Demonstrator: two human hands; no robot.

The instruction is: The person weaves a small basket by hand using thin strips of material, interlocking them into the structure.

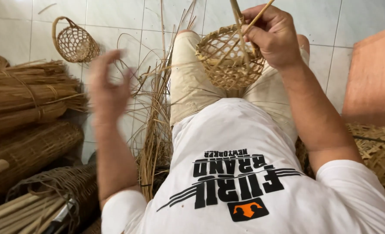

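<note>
With only the right hand [274, 37] pinching cane strips at the half-woven basket [229, 58] on the lap and the left hand [109, 89] released, blurred beside it, the strips could slip and the weave loosen.

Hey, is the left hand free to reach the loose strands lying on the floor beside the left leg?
Probably yes. The left hand is raised, blurred and seems to hold nothing, and the loose strands lie just beside it on the tiled floor with nothing between them.

One camera sat on the person's head and looked straight down, close over the lap and the tiled floor [114, 17].
</note>
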